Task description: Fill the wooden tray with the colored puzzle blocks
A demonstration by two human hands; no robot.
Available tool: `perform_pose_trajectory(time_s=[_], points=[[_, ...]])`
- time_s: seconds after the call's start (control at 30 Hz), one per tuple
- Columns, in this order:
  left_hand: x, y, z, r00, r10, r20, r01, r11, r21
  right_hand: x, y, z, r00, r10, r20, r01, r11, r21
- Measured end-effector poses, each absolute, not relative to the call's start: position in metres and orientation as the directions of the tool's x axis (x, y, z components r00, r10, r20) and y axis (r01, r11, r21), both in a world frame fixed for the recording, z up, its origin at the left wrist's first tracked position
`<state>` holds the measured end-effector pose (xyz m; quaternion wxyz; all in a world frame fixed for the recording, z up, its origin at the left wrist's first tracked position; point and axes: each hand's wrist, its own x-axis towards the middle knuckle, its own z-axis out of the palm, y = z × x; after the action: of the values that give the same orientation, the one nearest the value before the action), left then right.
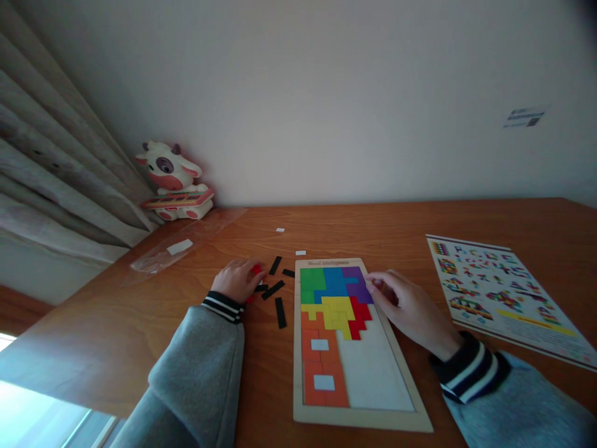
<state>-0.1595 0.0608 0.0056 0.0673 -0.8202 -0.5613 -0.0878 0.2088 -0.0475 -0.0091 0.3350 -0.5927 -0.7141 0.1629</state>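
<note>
My left hand [236, 280] is on the table left of the puzzle board, its fingers curled round a red puzzle piece [256, 269] that shows at the fingertips. Several black puzzle pieces [280, 312] lie scattered beside it. The wooden puzzle board [364, 418] holds green, blue, purple [360, 290], yellow, red [359, 317] and orange [310, 361] pieces; its lower right part shows bare white. At the board's right edge, my right hand [403, 305] has thumb and forefinger drawn together, tips by the purple piece. Whatever they may pinch is hidden.
A printed pattern sheet [504, 286] lies to the right of the board. At the back left stands a toy cow with a keyboard [175, 180], with a clear plastic bag [158, 255] in front. Small white slips [301, 252] lie behind the board. A curtain [56, 162] hangs at left.
</note>
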Motion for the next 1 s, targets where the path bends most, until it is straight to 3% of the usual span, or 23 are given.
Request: perform_pose_trajectory(time_s=[0.23, 0.43, 0.6, 0.7, 0.87, 1.0], points=[[-0.163, 0.066, 0.001, 0.282, 0.934, 0.221, 0.948, -0.306, 0.084, 0.210, -0.048, -0.010, -0.064, 0.958, 0.279, 0.749, 0.231, -0.620], [-0.163, 0.068, -0.001, 0.377, 0.875, 0.303, 0.883, -0.438, 0.166, 0.209, -0.046, -0.013, -0.057, 0.954, 0.296, 0.753, 0.235, -0.614], [-0.159, 0.066, -0.003, 0.222, 0.940, 0.260, 0.887, -0.305, 0.347, 0.210, -0.046, -0.013, -0.061, 0.952, 0.301, 0.758, 0.240, -0.607], [-0.158, 0.065, -0.002, 0.207, 0.938, 0.277, 0.895, -0.296, 0.334, 0.211, -0.047, -0.013, -0.066, 0.950, 0.305, 0.753, 0.248, -0.610], [-0.148, 0.056, 0.002, 0.344, 0.825, 0.449, 0.818, -0.498, 0.287, 0.212, -0.046, -0.012, -0.056, 0.947, 0.315, 0.750, 0.248, -0.613], [-0.116, 0.035, 0.013, 0.520, 0.513, 0.683, 0.534, -0.819, 0.209, 0.209, -0.048, -0.006, -0.041, 0.953, 0.299, 0.717, 0.236, -0.656]])
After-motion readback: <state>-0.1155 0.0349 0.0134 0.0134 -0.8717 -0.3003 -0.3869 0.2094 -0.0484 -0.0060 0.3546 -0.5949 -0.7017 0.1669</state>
